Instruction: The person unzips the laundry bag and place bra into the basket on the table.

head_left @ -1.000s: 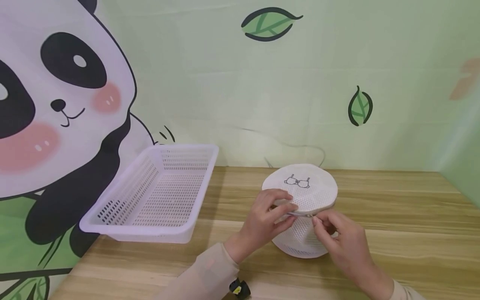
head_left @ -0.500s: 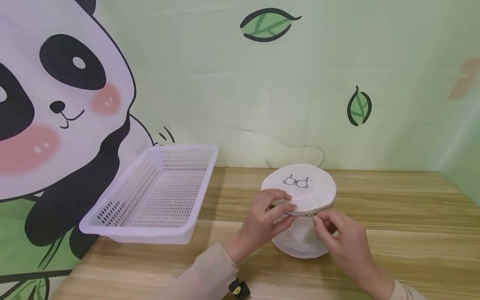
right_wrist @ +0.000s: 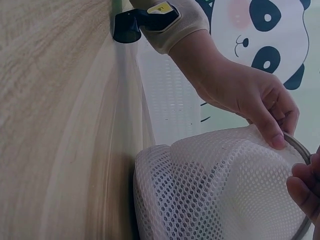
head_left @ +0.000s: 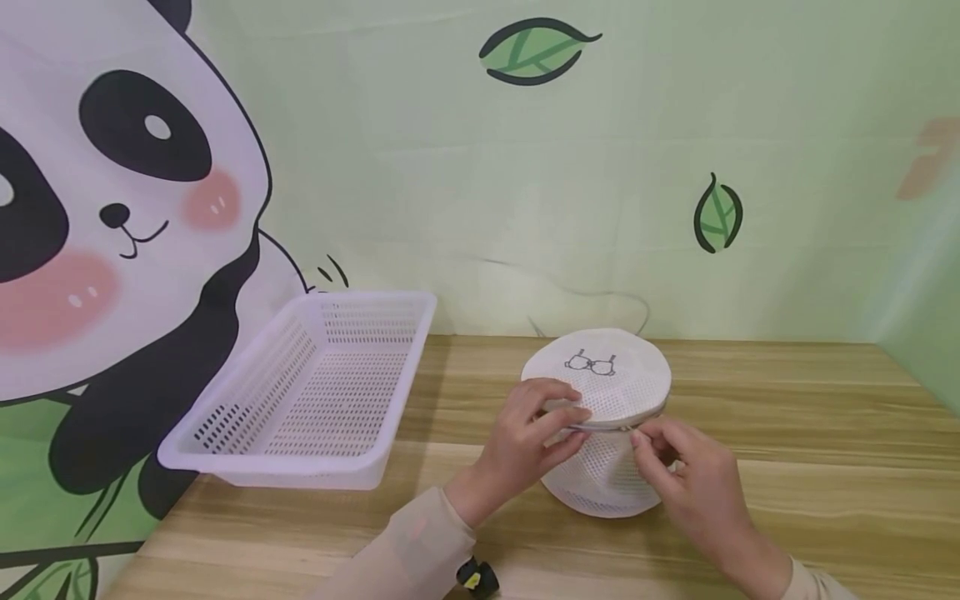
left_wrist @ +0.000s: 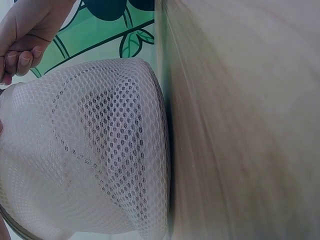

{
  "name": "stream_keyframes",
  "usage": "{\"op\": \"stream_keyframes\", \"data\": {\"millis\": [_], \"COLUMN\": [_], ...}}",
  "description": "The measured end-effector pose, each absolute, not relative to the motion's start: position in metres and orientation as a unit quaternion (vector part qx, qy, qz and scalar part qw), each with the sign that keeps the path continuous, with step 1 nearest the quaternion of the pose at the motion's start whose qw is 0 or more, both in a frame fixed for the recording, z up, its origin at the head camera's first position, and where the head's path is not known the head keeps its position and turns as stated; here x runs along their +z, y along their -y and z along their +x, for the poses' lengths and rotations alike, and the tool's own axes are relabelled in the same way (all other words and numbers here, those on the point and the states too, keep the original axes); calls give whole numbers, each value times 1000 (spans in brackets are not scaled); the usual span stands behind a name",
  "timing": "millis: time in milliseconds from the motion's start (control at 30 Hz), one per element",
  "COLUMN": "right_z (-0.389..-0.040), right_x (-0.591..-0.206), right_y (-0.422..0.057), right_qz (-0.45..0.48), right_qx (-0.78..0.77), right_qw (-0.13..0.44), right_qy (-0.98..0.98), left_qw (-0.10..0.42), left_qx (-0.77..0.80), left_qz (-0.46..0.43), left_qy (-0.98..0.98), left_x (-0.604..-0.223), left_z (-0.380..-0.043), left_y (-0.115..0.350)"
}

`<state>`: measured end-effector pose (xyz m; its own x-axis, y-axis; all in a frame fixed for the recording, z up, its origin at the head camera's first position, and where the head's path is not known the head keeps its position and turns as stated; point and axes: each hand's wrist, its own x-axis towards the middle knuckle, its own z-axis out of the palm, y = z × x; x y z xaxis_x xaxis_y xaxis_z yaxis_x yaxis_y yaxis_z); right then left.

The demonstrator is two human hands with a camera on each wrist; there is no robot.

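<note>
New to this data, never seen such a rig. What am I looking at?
No robot: just a person's bare hands, left hand and right hand. The widest picture comes from a camera on the head, looking forward and down. The other two come from cameras on each wrist, showing the scene turned sideways. On the wooden table stand a white perforated basket, at left, and a round white mesh bag. The left hand grips the bag's rim; the right pinches at that rim, on what is too small to make out.
</note>
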<state>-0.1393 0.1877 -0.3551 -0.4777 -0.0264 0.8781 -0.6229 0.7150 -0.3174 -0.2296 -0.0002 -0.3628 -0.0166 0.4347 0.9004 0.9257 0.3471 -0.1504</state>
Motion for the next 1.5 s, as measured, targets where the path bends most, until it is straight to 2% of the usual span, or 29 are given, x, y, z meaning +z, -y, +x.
{"op": "stream_keyframes", "data": {"millis": [1500], "right_z": [-142], "right_x": [-351], "right_y": [-197], "right_qz": [187], "right_qx": [307], "right_qw": [482], "right_qy": [799], "left_qw": [468], "left_qx": [-267], "left_qz": [-504], "left_qy": [675], "left_x": [-364], "left_z": [-233], "left_y": [5]}}
